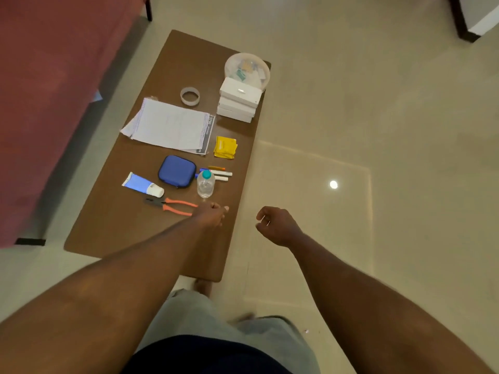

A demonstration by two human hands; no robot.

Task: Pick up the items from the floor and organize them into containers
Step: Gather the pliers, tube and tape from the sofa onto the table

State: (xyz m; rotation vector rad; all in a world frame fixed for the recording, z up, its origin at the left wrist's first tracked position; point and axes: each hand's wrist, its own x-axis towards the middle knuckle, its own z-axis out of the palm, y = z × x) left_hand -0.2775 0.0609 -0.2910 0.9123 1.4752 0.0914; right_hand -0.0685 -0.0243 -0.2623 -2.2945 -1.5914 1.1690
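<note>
On a low brown table (pixel 108 228) lie orange-handled pliers (pixel 175 206), a blue-and-white tube (pixel 141 184), a blue zip case (pixel 176 170), a small clear bottle (pixel 205 184), several pens (pixel 220 174), yellow packets (pixel 225 147) and a stack of papers (pixel 170 126). At the far end stand three stacked white boxes (pixel 237 101) and a round clear tub (pixel 247 67) with small items inside. My left hand (pixel 212 214) hovers by the pliers' handle ends, fingers curled, nothing visibly in it. My right hand (pixel 275 225) hangs loosely curled over the floor beside the table.
A tape roll (pixel 190 96) lies near the papers. A bed with a red cover (pixel 48 90) runs along the left. Dark furniture legs (pixel 464 25) stand at the top right. Beige floor tiles (pixel 378 130) spread to the right. My grey shorts fill the bottom.
</note>
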